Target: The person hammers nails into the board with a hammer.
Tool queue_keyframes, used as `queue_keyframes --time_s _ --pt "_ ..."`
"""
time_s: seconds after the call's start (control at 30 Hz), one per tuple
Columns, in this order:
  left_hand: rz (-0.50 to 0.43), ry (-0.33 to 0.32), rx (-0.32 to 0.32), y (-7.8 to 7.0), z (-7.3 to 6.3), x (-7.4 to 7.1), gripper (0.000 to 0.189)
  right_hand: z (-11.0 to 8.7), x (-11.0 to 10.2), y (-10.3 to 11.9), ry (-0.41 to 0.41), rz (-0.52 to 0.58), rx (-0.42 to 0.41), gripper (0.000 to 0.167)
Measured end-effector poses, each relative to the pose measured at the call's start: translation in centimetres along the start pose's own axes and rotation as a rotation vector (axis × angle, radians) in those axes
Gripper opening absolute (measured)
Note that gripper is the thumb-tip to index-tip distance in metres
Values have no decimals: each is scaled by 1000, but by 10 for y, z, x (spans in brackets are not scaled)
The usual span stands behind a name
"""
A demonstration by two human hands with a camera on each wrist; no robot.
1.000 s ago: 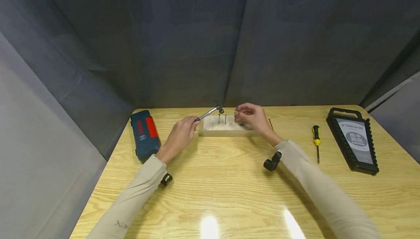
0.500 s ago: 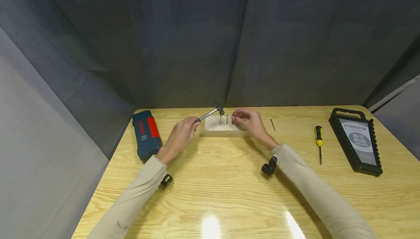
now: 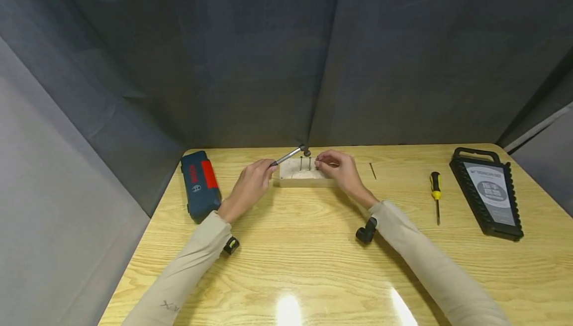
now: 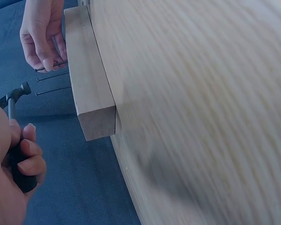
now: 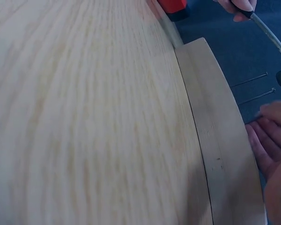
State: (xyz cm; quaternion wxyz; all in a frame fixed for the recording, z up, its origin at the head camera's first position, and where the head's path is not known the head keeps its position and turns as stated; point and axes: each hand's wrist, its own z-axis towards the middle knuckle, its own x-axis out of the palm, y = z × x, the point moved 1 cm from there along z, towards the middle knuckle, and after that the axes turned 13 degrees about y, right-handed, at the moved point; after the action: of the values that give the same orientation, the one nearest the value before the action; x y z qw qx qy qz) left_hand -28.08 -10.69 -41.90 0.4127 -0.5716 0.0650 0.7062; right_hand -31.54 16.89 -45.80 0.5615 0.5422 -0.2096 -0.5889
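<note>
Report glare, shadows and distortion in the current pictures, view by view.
Head view: two bright glare patches on the tabletop, low in the frame; left wrist view: a soft, dark shadow on it; right wrist view: the wooden block looks bowed, probably lens distortion, with its lower end shaded.

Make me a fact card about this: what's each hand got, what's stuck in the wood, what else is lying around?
Left hand: holds a hammer
Right hand: pinches a nail at the wooden block
Standing nails: two, upright in the wooden block
Loose nail: one, lying on the table
Far left: blue case
Right side: screwdriver, black rack
</note>
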Motion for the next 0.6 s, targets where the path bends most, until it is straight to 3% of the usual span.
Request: queue_keyframes --time_s 0.3,0.4,0.47,0.6 --pt "4 -1 17 -3 4 0 19 -5 -3 29 17 35 7 18" --pt "25 -6 26 -7 7 -4 20 -6 -3 28 3 49 -3 18" --pt "34 -40 45 -12 9 -9 20 -6 -2 27 3 64 -10 19" --pt "6 -167 104 -22 16 -17 18 -6 -2 22 16 91 -31 19"
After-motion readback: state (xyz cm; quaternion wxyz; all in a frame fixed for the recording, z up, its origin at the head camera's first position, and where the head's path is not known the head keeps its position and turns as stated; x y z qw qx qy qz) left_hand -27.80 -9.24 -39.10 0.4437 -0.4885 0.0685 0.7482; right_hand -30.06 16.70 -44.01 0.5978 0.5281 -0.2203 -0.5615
